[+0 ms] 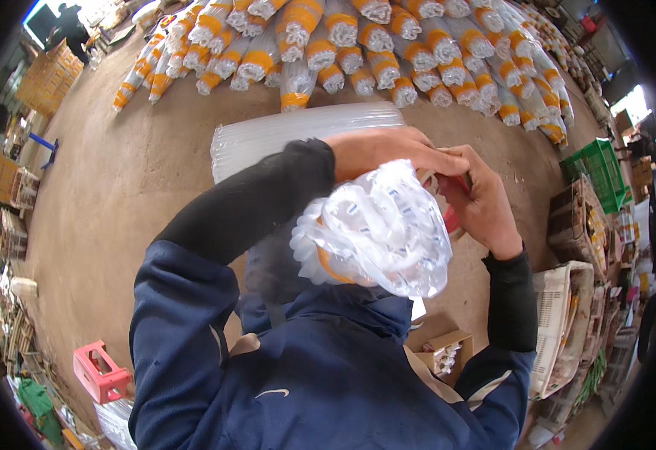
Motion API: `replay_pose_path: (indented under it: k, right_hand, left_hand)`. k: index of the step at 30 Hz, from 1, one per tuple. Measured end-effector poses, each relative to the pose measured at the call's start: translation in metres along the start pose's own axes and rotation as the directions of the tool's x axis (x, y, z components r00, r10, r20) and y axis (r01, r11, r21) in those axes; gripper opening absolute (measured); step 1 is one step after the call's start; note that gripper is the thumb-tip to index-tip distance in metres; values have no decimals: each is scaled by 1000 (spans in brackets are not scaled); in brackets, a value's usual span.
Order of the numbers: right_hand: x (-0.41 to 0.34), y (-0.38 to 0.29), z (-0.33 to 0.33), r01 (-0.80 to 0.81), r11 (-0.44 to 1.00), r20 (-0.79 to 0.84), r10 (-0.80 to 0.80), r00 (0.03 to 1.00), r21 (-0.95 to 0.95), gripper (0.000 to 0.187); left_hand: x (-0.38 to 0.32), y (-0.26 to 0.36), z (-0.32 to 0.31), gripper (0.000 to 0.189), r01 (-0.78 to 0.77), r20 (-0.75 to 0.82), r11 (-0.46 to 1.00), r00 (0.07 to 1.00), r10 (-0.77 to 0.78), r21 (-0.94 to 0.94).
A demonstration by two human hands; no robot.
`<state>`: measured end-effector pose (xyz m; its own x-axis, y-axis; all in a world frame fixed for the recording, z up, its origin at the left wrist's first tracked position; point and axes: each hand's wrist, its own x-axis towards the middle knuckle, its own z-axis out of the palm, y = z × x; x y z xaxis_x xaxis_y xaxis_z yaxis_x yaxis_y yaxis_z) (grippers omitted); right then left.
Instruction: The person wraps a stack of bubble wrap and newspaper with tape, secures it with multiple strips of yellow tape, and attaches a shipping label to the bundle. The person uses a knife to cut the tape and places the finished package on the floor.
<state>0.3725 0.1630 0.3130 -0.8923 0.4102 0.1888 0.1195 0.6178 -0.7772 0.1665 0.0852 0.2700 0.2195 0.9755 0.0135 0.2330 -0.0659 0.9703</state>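
A rolled bundle of clear ribbed plastic air-cushion film (387,230) stands upright against my chest, its folded end facing up. Around its side runs a strip of orange tape (328,264). My left arm curls past the far side of the bundle, and my left hand (387,149) reaches over to the right. Its fingertips meet a tape roll (450,219) with a red inner side; whether they grip it is hidden. My right hand (482,202) holds that roll from the right, thumb and fingers around its rim.
Beyond my hands a flat length of ribbed clear film (305,126) lies on the floor. Many taped film rolls (384,67) are piled further off. Crates (564,326) and a green crate (600,174) line the right; a pink stool (100,371) and cartons (52,79) are left. A person (72,31) stands far away.
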Motion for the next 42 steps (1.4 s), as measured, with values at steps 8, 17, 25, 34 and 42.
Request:
replay_pose_path:
  k: [8,17,25,34,42]
  right_hand:
    - [8,24,-15,-34,996,110,25,994,83,20]
    - [-53,-27,-26,-129,988,431,79,899,88,30]
    - [-38,-67,35,248,968,348,-220,911,-35,27]
    - [-41,-77,25,265,962,354,-225,908,-69,31]
    - [-21,-109,17,339,799,494,-61,867,-497,42]
  left_hand:
    - [-108,146,68,71,-4,-124,482,965,232,876]
    - [-99,102,68,36,150,-300,332,831,468,931]
    - [-96,92,41,57,9,-321,565,830,456,825]
    - [-241,-8,125,70,-42,-762,996,646,-32,-78]
    - [-192,70,177,56,-400,-633,543,689,-354,-739]
